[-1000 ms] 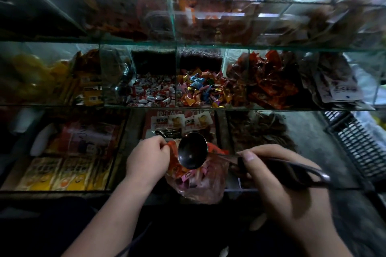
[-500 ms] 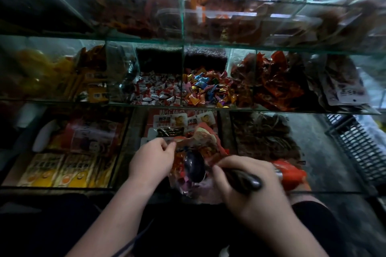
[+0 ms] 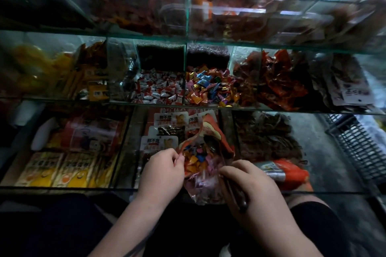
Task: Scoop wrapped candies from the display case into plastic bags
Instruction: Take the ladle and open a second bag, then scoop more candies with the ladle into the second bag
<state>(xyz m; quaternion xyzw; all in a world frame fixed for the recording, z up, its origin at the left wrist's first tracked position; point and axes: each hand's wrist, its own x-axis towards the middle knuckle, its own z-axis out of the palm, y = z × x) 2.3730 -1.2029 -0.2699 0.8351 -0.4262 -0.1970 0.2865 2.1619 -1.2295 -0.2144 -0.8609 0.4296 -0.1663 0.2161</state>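
Plastic bag (image 3: 200, 173) between hands: left hand (image 3: 161, 170) grip pinches rim, right hand (image 3: 248, 185) grip clasps scoop (image 3: 210, 144) handle.

Two hands: left hand (image 3: 161, 170), right hand (image 3: 250, 185). One plastic bag (image 3: 205, 192), one ladle (image 3: 211, 144), one black crate (image 3: 359, 148). Two bins of wrapped candies, red-and-white candies (image 3: 160, 89) and multicoloured candies (image 3: 211, 87) (pieces too many to count).

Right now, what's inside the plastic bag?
Mixed wrapped candies, orange, blue and pink, plus the dark bowl of the spoon. The left hand pinches the bag rim; the right hand covers the bag's right side, so contents there are hidden.
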